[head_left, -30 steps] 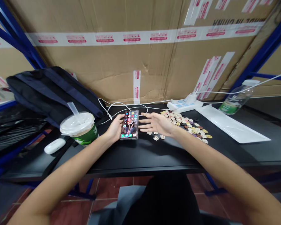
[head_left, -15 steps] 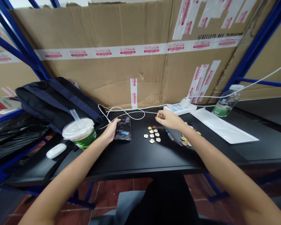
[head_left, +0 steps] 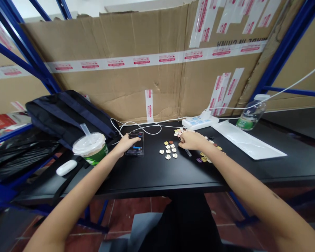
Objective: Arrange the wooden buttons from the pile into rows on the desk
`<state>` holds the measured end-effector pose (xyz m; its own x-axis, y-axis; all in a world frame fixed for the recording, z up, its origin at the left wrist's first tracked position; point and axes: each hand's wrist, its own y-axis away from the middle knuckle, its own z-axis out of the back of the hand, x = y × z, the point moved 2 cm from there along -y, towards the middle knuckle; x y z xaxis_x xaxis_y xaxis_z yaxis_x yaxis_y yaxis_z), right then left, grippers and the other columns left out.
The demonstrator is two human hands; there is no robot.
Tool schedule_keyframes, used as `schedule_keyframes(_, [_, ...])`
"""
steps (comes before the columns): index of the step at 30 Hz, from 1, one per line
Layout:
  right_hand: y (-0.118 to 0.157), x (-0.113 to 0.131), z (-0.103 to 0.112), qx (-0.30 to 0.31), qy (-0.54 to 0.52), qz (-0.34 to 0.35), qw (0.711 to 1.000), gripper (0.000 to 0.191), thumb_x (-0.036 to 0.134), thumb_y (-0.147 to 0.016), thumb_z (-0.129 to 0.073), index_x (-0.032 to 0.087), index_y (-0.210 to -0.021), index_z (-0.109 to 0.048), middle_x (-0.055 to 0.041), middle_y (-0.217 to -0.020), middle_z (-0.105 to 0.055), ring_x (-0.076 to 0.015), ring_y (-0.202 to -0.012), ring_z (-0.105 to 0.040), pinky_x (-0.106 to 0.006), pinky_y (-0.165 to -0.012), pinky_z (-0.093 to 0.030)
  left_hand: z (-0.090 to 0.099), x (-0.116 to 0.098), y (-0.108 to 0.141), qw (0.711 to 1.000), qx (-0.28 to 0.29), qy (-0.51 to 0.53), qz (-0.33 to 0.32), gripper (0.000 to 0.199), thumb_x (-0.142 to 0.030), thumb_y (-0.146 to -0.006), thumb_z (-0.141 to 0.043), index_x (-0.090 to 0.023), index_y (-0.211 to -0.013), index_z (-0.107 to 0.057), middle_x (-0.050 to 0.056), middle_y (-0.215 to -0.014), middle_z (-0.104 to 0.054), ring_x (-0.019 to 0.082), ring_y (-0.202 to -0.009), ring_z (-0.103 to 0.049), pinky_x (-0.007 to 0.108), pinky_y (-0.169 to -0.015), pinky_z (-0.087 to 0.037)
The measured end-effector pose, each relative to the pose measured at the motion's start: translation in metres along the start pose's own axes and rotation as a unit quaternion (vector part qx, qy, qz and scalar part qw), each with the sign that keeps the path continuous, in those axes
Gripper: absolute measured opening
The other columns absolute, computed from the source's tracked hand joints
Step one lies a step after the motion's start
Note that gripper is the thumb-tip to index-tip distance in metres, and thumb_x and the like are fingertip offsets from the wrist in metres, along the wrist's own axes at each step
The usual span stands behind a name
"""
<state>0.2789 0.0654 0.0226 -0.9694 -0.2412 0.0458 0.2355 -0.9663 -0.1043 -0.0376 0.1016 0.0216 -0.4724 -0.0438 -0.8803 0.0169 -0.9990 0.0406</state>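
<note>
Care against sideways nudges, best for small pieces [head_left: 168, 151] just left of right hand [head_left: 194, 140], with light thumb pressure on phone [head_left: 136, 145] beside left hand [head_left: 124, 144]. Left thumb across screen, grip impossible to tell. Right fingers curled inward over slim tool [head_left: 188, 153], hold likewise unclear. Power strip [head_left: 199, 123] beyond right hand.

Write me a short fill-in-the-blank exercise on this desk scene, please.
The thumb over the phone belongs to the ____ hand.
The straw stands in the cup with the ____ label.
The bottle has a ____ cap.

Missing words: left; green; white.
</note>
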Motion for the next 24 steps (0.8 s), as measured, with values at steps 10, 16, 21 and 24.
schedule_keyframes(10, [-0.005, -0.005, -0.011, -0.039, -0.126, 0.025, 0.991, 0.018, 0.023, -0.068, -0.06, 0.018, -0.051, -0.057, -0.0053, -0.055, -0.063, -0.0202, -0.059, -0.061, -0.029, -0.058, -0.039, -0.018, -0.014, 0.003, 0.965, -0.06, -0.245, -0.07, 0.12, -0.042, -0.046, -0.087, -0.002, -0.146, -0.037, 0.036, -0.136, -0.052, 0.053, -0.136, -0.04, 0.052, -0.112, -0.031])
schedule_keyframes(16, [-0.006, -0.004, -0.009, -0.077, -0.309, 0.089, 0.944, 0.011, 0.027, -0.077, -0.055, 0.02, -0.07, -0.053, -0.0023, -0.066, -0.068, -0.017, -0.064, -0.065, -0.026, -0.06, -0.047, -0.018, -0.025, 0.011, 0.949, -0.083, -0.288, -0.102, 0.102, -0.039, -0.051, -0.085, -0.003, -0.138, -0.047, 0.035, -0.124, -0.06, 0.056, -0.128, -0.045, 0.057, -0.106, -0.036])
schedule_keyframes(21, [-0.001, 0.005, -0.003, -0.065, -0.437, 0.144, 0.885, 0.018, 0.039, -0.095, -0.042, 0.022, -0.09, -0.044, 0.0013, -0.065, -0.066, -0.015, -0.06, -0.068, -0.027, -0.06, -0.053, -0.034, -0.036, 0.037, 0.867, -0.022, -0.372, -0.331, 0.052, -0.039, -0.085, -0.061, -0.013, -0.129, -0.057, 0.022, -0.139, -0.053, 0.039, -0.133, -0.043, 0.049, -0.113, -0.03])
schedule_keyframes(24, [-0.002, 0.007, -0.003, -0.076, -0.465, 0.151, 0.869, 0.023, 0.045, -0.098, -0.042, 0.022, -0.094, -0.044, 0.0048, -0.065, -0.059, -0.0125, -0.053, -0.062, -0.026, -0.055, -0.051, -0.053, -0.038, 0.053, 0.806, 0.096, -0.375, -0.447, 0.036, -0.037, -0.095, -0.05, -0.018, -0.124, -0.06, 0.013, -0.122, -0.062, 0.028, -0.115, -0.056, 0.041, -0.104, -0.042])
